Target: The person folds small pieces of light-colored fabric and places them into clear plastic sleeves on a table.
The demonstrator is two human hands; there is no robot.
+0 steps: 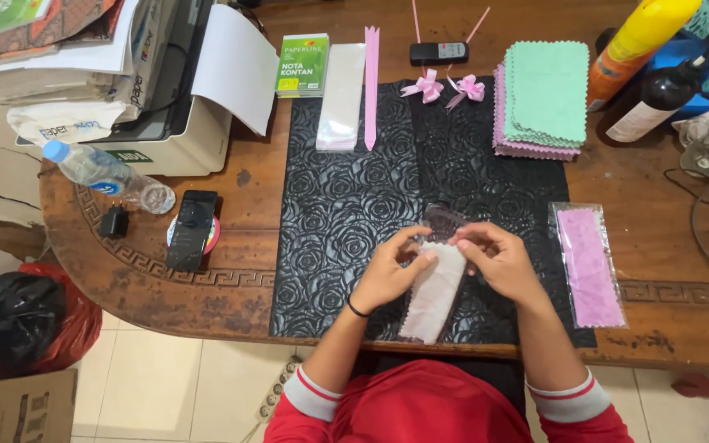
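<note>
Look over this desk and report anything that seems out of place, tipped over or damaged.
The clear water bottle lies on its side at the table's left edge, beside the printer. The wooden tabletop shows dark, worn patches. Both hands, left hand and right hand, hold a white cloth in a clear sleeve; nothing spilled.

— What is the big thing in the middle?
— A brown wooden table (666, 246) with a curly pattern cut along its edge. A black mat with roses (354, 197) lies on top of it.
— And under the table?
— A floor of pale square tiles (157, 385). A white power strip (276, 394) lies there.
— What is on the left?
— A red bag (75, 324) with a black bag (18, 316) on it, and a brown cardboard box (18, 410) in the corner.
</note>
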